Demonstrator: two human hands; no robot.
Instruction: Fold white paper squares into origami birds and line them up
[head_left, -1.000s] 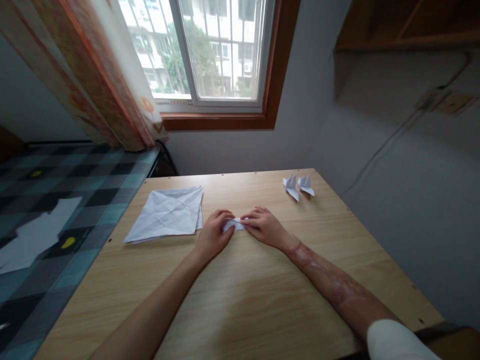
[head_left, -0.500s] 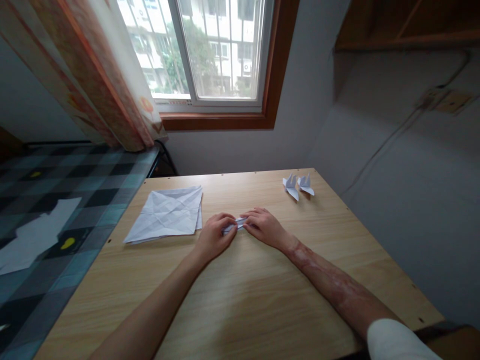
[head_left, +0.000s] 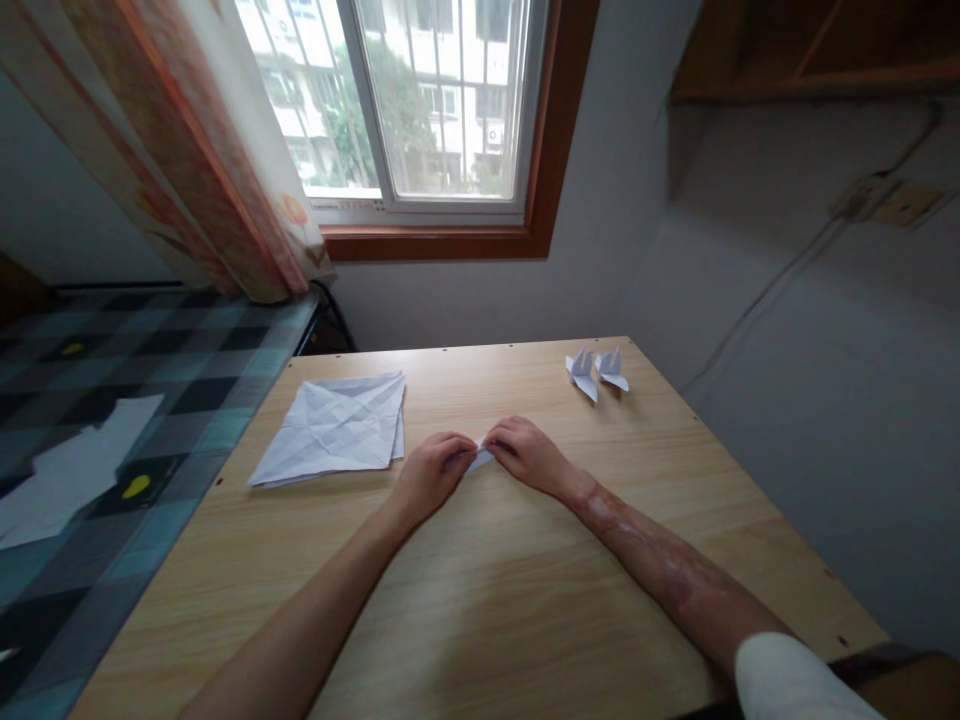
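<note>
A small folded piece of white paper (head_left: pixel 478 456) sits between my two hands near the middle of the wooden table (head_left: pixel 487 600). My left hand (head_left: pixel 431 475) has its fingers curled and pinched on the paper's left end. My right hand (head_left: pixel 525 452) pinches the right end, fingers pressed together. Most of the paper is hidden under the fingers; only a small white tip shows.
A stack of creased white paper sheets (head_left: pixel 334 428) lies on the table to the left. Two finished white folded paper figures (head_left: pixel 596 372) stand at the far right corner. A checked bedspread (head_left: pixel 90 420) with loose paper lies left of the table. A window and curtain are behind.
Both hands have closed in on the paper, so less of it shows than a second ago. The hands stay in the same spot on the table.
</note>
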